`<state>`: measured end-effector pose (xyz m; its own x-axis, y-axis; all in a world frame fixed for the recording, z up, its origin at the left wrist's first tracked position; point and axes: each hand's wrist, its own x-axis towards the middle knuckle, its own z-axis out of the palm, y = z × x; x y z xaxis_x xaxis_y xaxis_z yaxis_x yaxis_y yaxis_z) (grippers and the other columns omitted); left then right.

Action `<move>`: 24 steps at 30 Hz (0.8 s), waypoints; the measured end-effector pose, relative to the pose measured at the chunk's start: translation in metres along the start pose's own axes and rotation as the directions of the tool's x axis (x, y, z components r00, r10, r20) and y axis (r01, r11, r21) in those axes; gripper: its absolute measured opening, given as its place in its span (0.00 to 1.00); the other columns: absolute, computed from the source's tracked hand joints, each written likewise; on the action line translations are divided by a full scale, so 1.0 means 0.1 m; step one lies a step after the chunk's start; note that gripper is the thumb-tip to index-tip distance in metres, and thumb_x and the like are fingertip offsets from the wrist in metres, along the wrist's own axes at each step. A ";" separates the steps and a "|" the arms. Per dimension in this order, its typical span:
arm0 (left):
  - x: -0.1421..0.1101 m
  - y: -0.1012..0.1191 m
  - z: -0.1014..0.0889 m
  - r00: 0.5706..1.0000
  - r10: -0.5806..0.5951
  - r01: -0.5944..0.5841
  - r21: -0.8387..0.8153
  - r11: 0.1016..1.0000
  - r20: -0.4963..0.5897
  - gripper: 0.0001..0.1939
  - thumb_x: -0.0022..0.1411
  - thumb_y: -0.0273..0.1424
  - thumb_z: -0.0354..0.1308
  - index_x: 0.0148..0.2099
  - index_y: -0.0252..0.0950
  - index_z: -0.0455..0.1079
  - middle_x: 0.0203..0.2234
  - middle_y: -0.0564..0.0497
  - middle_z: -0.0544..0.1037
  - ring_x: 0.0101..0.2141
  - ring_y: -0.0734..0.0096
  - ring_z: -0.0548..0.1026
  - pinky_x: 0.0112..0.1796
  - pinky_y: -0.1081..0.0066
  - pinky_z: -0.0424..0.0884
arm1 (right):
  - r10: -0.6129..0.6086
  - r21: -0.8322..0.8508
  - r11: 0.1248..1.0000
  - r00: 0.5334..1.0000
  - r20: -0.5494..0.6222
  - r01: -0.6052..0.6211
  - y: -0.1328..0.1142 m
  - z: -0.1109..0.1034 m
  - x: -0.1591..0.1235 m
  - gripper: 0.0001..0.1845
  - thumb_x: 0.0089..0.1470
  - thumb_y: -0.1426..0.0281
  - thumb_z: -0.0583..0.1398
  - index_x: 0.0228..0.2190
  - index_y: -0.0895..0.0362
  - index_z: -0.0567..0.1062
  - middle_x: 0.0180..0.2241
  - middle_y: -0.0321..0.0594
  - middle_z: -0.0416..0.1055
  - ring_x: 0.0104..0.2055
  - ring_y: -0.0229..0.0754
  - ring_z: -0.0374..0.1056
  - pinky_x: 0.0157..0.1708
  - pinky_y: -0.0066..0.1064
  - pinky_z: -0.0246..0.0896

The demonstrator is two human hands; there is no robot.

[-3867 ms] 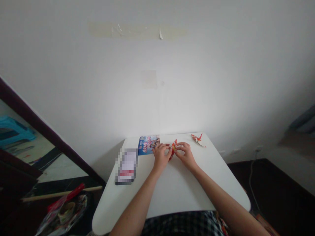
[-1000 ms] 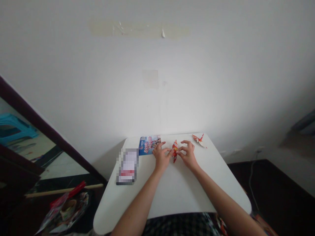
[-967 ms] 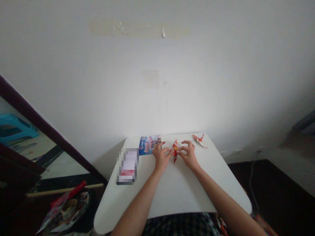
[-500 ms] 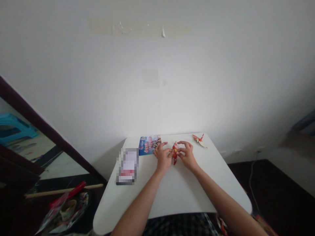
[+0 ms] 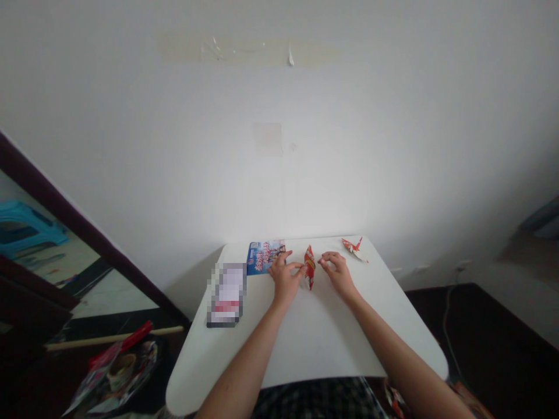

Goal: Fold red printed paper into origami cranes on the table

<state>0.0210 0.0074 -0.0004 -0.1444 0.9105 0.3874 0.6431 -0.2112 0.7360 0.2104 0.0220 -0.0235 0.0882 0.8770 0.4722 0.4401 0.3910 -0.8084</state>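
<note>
Left hand (image 5: 286, 279) pinches folded paper (image 5: 310, 267); right hand (image 5: 340, 277), fingertips together, hovers beside.

Red folded paper (image 5: 310, 269) (partly yellow), white table (image 5: 332, 343), blue leaflet (image 5: 258, 262), dark checked cloth (image 5: 318, 400)

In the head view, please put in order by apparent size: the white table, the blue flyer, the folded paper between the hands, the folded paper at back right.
1. White table
2. Blue flyer, partly covered by the left hand
3. Central folded paper and back-right folded paper: too alike to rank
</note>
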 end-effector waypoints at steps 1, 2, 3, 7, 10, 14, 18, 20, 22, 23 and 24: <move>0.00 -0.01 0.00 1.000 0.006 -0.006 -0.002 1.000 0.000 0.02 0.56 0.31 0.69 0.32 0.45 0.83 0.57 0.48 0.76 0.62 0.50 0.66 0.63 0.40 0.56 | -0.006 0.000 1.000 1.000 0.018 0.006 0.01 -0.02 0.01 0.19 0.59 0.50 0.60 0.33 0.50 0.83 0.44 0.46 0.75 0.52 0.53 0.68 0.59 0.50 0.56; 0.01 -0.01 0.01 1.000 0.010 -0.010 -0.004 1.000 -0.001 0.02 0.56 0.31 0.69 0.32 0.45 0.83 0.57 0.48 0.76 0.62 0.50 0.67 0.63 0.40 0.57 | -0.013 0.000 1.000 0.999 0.042 0.014 0.01 -0.03 0.01 0.18 0.59 0.51 0.60 0.35 0.49 0.84 0.45 0.46 0.75 0.53 0.53 0.68 0.59 0.50 0.56; 0.01 -0.02 0.01 1.000 0.013 -0.013 -0.005 1.000 0.000 0.02 0.56 0.31 0.69 0.32 0.45 0.83 0.57 0.48 0.76 0.61 0.50 0.67 0.63 0.40 0.58 | -0.021 0.001 1.000 0.997 0.070 0.021 0.01 -0.04 0.01 0.16 0.59 0.52 0.61 0.37 0.48 0.84 0.46 0.45 0.75 0.54 0.53 0.68 0.60 0.50 0.56; 0.00 -0.03 0.02 1.000 0.015 -0.015 0.003 1.000 0.004 0.02 0.57 0.31 0.69 0.33 0.45 0.83 0.58 0.48 0.75 0.62 0.50 0.67 0.62 0.39 0.57 | -0.042 0.020 0.999 0.984 0.173 0.040 0.00 -0.05 -0.01 0.14 0.58 0.55 0.62 0.40 0.45 0.84 0.52 0.44 0.74 0.58 0.54 0.66 0.62 0.51 0.54; -0.01 -0.02 0.02 1.000 0.023 -0.023 0.018 1.000 0.012 0.01 0.57 0.33 0.69 0.33 0.45 0.83 0.59 0.48 0.74 0.63 0.50 0.66 0.62 0.40 0.58 | -0.058 0.037 0.998 0.974 0.221 0.051 -0.01 -0.04 -0.01 0.14 0.58 0.55 0.62 0.39 0.46 0.85 0.52 0.44 0.74 0.58 0.54 0.65 0.63 0.52 0.54; -0.02 0.00 0.01 1.000 0.011 -0.011 0.053 0.999 0.013 0.02 0.57 0.34 0.69 0.34 0.45 0.83 0.59 0.48 0.74 0.62 0.50 0.66 0.62 0.42 0.58 | -0.056 0.054 0.998 0.972 0.230 0.045 -0.02 -0.04 0.00 0.15 0.58 0.53 0.63 0.38 0.46 0.85 0.51 0.45 0.74 0.57 0.54 0.66 0.62 0.52 0.55; -0.03 0.04 -0.01 1.000 0.002 -0.002 0.072 0.997 0.002 0.03 0.57 0.34 0.69 0.36 0.47 0.84 0.60 0.48 0.72 0.63 0.49 0.65 0.62 0.42 0.58 | -0.027 0.044 0.999 0.975 0.221 0.018 -0.07 -0.04 -0.01 0.15 0.55 0.52 0.64 0.35 0.47 0.85 0.51 0.44 0.75 0.58 0.53 0.66 0.62 0.50 0.55; -0.03 0.04 -0.01 1.000 0.006 -0.005 0.076 0.997 -0.012 0.04 0.57 0.35 0.69 0.38 0.48 0.84 0.60 0.47 0.72 0.63 0.49 0.65 0.62 0.43 0.58 | -0.018 0.047 0.999 0.975 0.220 0.008 -0.10 -0.04 -0.01 0.15 0.54 0.51 0.65 0.33 0.48 0.85 0.51 0.44 0.75 0.58 0.53 0.66 0.62 0.50 0.55; -0.03 0.04 -0.01 0.999 0.006 -0.004 0.078 0.997 -0.033 0.06 0.57 0.36 0.69 0.39 0.48 0.84 0.59 0.46 0.72 0.62 0.50 0.66 0.62 0.45 0.59 | -0.007 0.053 0.999 0.979 0.202 -0.004 -0.12 -0.03 -0.02 0.16 0.54 0.51 0.65 0.32 0.49 0.84 0.50 0.44 0.75 0.57 0.53 0.66 0.62 0.50 0.55; -0.03 0.04 -0.01 0.999 0.008 -0.004 0.077 0.997 -0.044 0.07 0.57 0.37 0.69 0.40 0.47 0.84 0.58 0.45 0.72 0.61 0.50 0.66 0.61 0.46 0.60 | 0.001 0.054 0.998 0.983 0.185 -0.011 -0.12 -0.03 -0.01 0.16 0.53 0.51 0.65 0.31 0.49 0.84 0.50 0.44 0.75 0.57 0.53 0.66 0.61 0.50 0.55; -0.03 0.04 -0.01 0.999 0.011 -0.007 0.075 0.997 -0.053 0.07 0.57 0.37 0.69 0.40 0.47 0.83 0.58 0.45 0.73 0.61 0.51 0.67 0.61 0.47 0.61 | 0.008 0.053 0.998 0.987 0.162 -0.016 -0.13 -0.03 -0.01 0.16 0.53 0.51 0.66 0.30 0.49 0.84 0.49 0.45 0.75 0.56 0.53 0.67 0.61 0.50 0.54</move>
<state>0.0230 0.0031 0.0016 -0.1773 0.8879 0.4246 0.6986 -0.1903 0.6897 0.2077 0.0150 -0.0128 -0.0544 0.9137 0.4028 0.3907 0.3907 -0.8335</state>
